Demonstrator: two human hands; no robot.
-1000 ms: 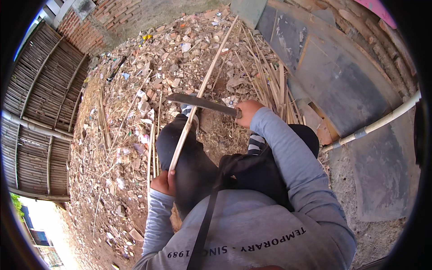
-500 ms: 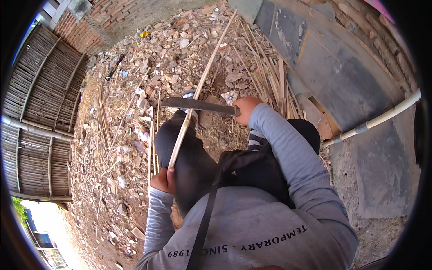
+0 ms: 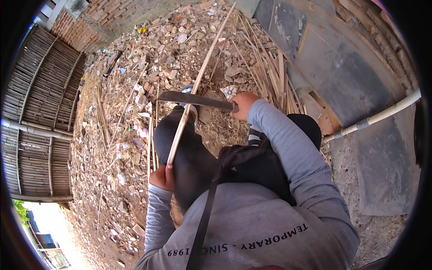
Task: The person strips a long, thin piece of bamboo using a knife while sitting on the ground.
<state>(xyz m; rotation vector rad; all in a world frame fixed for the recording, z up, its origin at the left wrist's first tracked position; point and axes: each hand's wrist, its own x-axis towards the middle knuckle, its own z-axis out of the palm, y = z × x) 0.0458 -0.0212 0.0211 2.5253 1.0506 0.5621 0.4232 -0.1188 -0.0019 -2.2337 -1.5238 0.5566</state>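
Note:
A long, pale bamboo strip (image 3: 206, 62) runs from beside my left thigh up and away across the rubble. My left hand (image 3: 162, 177) is closed round its near end, thumb on top. The machete (image 3: 198, 100) has a dark, wide blade that lies crosswise over the strip, its tip pointing left. My right hand (image 3: 245, 106) grips the machete's handle, which the fingers mostly hide. Blade and strip cross just beyond my left knee; whether the edge bites into the strip I cannot tell.
Split bamboo strips (image 3: 274, 81) lie in a heap beyond my right hand. More thin strips (image 3: 151, 141) lie left of my leg. Stony rubble with litter (image 3: 121, 148) covers the ground. Grey boards (image 3: 346, 72) and a pale pole (image 3: 382, 114) stand at right, a bamboo fence (image 3: 38, 90) at left.
The machete and my right hand have shifted slightly left along with the blade's tip. My left hand keeps its hold on the bamboo strip, nearly unmoved.

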